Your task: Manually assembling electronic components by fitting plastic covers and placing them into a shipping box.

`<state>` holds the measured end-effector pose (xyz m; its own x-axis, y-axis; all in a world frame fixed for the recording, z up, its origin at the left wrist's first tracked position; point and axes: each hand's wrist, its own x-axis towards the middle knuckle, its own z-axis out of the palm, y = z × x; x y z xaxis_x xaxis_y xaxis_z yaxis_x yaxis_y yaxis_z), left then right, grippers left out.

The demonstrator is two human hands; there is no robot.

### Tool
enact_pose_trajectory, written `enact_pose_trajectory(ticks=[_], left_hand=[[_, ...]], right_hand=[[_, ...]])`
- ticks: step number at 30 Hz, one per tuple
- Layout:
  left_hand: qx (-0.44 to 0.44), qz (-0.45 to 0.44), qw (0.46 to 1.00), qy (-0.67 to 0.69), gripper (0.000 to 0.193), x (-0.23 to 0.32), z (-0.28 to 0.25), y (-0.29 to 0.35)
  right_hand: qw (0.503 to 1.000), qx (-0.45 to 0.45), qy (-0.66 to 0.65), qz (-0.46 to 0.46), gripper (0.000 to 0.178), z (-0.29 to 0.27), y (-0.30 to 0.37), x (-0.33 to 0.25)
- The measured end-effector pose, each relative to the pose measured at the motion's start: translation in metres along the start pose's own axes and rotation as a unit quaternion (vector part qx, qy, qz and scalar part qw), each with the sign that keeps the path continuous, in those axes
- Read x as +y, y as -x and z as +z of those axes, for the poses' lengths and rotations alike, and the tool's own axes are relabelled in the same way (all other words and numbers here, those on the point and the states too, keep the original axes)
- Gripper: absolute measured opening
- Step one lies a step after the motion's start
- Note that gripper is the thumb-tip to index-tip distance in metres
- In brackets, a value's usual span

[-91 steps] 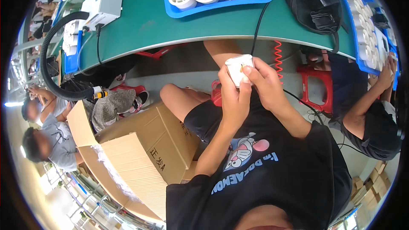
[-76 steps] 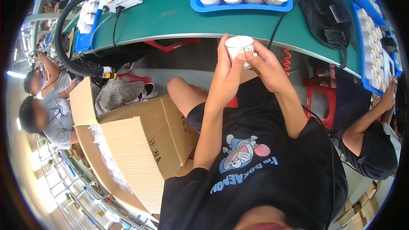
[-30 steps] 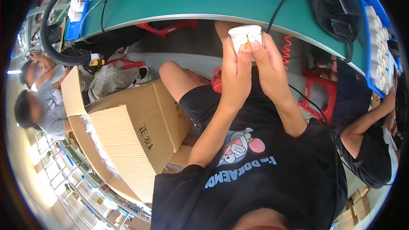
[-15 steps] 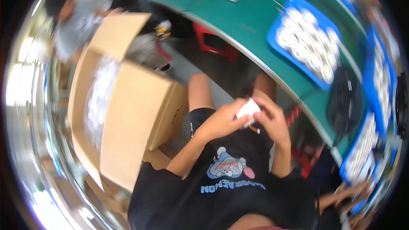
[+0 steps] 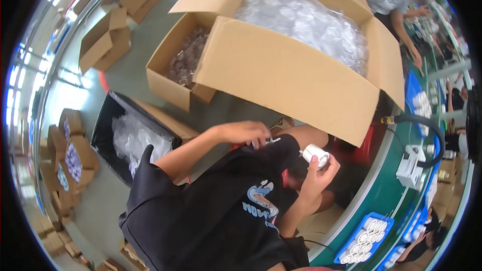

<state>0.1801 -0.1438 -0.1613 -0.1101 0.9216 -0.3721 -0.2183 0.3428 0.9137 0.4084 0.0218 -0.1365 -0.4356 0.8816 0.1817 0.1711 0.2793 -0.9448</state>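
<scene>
My black shirt (image 5: pixel 191 216) has about 3 pale blue capital letters (image 5: pixel 255 210) showing beside the cartoon print (image 5: pixel 262 195), the rest lost in the folds. Can't read any other text here; the white box (image 5: pixel 409 168) on the desk (image 5: pixel 379 193) is too small, tbh.

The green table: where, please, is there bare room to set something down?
Between the white boxy device and the nearest blue tray of white parts, the green table shows bare. It is crowded in that tray and beyond, where more blue trays line the far side.
</scene>
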Motion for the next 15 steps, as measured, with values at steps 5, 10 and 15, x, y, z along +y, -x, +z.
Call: enact_pose_trajectory(ticks=[5,10,15], left_hand=[[0.368,-0.004,0.926,-0.085,0.032,-0.049,-0.108,0.054],[0.655,-0.089,0.685,-0.305,0.056,-0.081,-0.226,0.096],[0.442,-0.272,0.682,-0.515,0.055,0.003,-0.199,0.142]], right_hand=[[0.995,-0.073,-0.048,0.051,0.036,0.018,0.002,0.014],[0.993,-0.082,-0.043,0.076,0.034,0.018,0.017,0.051],[0.978,0.014,-0.097,0.185,0.032,-0.007,0.030,0.048]])
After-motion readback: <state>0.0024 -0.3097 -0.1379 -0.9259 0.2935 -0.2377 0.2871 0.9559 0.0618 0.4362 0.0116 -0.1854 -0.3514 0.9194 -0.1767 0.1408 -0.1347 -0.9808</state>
